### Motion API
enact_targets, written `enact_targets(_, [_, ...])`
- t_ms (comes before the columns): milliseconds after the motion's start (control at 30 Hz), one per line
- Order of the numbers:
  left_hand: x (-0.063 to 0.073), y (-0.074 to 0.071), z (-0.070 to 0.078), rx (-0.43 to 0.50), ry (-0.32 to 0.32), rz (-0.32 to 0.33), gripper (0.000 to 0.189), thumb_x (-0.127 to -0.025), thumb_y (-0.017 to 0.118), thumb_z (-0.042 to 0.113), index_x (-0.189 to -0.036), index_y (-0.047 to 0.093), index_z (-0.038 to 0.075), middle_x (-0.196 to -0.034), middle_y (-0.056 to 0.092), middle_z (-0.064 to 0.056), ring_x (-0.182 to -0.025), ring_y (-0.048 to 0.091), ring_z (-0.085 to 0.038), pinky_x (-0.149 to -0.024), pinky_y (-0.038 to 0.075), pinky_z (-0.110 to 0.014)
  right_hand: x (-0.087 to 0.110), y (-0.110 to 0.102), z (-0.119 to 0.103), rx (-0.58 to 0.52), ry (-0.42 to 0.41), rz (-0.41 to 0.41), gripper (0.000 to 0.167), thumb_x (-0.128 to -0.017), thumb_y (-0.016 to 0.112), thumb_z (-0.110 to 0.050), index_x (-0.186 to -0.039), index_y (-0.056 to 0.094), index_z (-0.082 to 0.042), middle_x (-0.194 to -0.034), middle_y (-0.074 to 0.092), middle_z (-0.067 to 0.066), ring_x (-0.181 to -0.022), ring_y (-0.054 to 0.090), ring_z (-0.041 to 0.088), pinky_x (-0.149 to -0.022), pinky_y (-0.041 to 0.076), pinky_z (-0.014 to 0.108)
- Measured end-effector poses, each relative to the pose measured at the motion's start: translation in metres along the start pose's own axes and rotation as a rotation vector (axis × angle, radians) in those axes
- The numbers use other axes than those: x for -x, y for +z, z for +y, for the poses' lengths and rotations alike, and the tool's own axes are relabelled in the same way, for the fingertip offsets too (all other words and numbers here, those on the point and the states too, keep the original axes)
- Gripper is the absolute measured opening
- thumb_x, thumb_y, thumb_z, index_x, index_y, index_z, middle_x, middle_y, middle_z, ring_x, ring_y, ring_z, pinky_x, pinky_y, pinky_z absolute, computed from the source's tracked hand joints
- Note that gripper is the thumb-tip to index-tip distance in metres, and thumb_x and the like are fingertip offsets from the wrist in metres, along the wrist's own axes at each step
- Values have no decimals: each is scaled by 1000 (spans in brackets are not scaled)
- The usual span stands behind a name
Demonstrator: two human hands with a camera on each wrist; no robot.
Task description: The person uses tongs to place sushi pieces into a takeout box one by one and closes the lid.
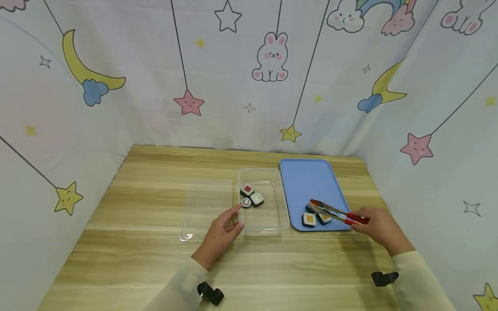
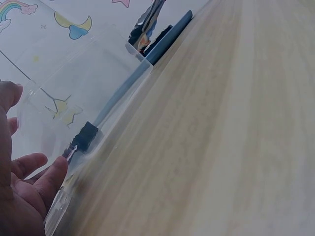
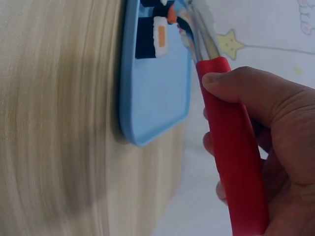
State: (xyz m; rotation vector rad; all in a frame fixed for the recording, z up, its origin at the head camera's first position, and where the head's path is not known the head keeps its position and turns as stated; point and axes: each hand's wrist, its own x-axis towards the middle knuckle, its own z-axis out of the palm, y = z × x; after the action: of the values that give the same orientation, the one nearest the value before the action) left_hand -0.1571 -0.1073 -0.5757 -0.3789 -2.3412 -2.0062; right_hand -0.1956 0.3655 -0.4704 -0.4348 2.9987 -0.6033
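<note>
Looks bright in the head view, lit softly and evenly, seemingly from above. Casts a diffuse shadow on the wooden table (image 1: 116, 216) beneath the right hand (image 1: 375, 224). Glints white at the near-left corner of the clear plastic lid (image 1: 210, 205) and faintly along the near rim of the clear plastic box (image 1: 260, 232). Turns hazier in the left wrist view, smearing the sushi pieces (image 2: 86, 136) and tongs (image 2: 147, 24) into jagged-edged blotches. Shows a broad, blurry shadow in the right wrist view, softening the tongs' metal end while rendering the red handle (image 3: 231, 147) more clearly.
</note>
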Motion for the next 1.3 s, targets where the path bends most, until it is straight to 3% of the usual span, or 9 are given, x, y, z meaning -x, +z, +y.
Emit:
enact_targets(367, [0, -1, 2, 12, -5, 20, 56, -97, 74, 6, -150, 55, 8, -152, 52, -12, -133, 57, -35, -101, 57, -39, -19, -18, -21, 12, -28, 62, 35, -85, 87, -18, -115, 79, -3, -96, 73, 6, -80, 62, 20, -65, 55, 34])
enact_targets(667, [-1, -2, 0, -1, -1, 4, 56, -99, 72, 13, -152, 53, 8, -153, 50, -12, -135, 56, -35, -103, 56, -34, -54, -28, -59, -31, -90, 46, 35, -87, 84, -15, -120, 78, -4, -101, 73, 11, -84, 64, 26, -65, 56, 35])
enact_targets(767, [0, -1, 0, 5, 0, -8, 56, -99, 72, 12, -152, 52, 7, -154, 49, -12, -136, 55, -37, -103, 55, -33, -66, -22, -71, -45, -105, 42, 36, -87, 84, -15, -122, 77, -6, -112, 74, 18, -102, 68, 38, -73, 61, 43])
enact_targets(833, [0, -1, -1, 6, 2, -17, 56, -100, 71, 12, -152, 51, 6, -155, 49, -13, -136, 54, -38, -103, 55, -32, -74, -18, -78, -52, -116, 37, 37, -87, 84, -15, -122, 77, -7, -115, 73, 19, -105, 67, 40, -75, 62, 45])
enact_targets(900, [0, -1, -2, 5, 9, -23, 56, -100, 71, 12, -152, 51, 6, -154, 49, -14, -135, 55, -38, -102, 55, -31, -82, -13, -87, -40, -143, 37, 36, -87, 84, -15, -121, 78, -8, -114, 74, 17, -103, 67, 37, -74, 61, 44])
enact_targets(1000, [0, -1, -3, 1, 16, -23, 56, -100, 71, 10, -152, 52, 6, -152, 50, -17, -134, 56, -38, -101, 56, -30, -96, -5, -99, 5, -181, 21, 35, -87, 84, -16, -121, 79, -9, -104, 73, 7, -86, 64, 25, -67, 58, 36])
enact_targets(1300, [0, -2, -3, -1, 21, -17, 55, -100, 71, 11, -152, 52, 7, -152, 51, -13, -134, 56, -36, -101, 56, -30, -127, 17, -133, 158, -204, -39, 31, -84, 87, -20, -114, 81, -14, -93, 71, -5, -81, 63, 17, -69, 58, 34])
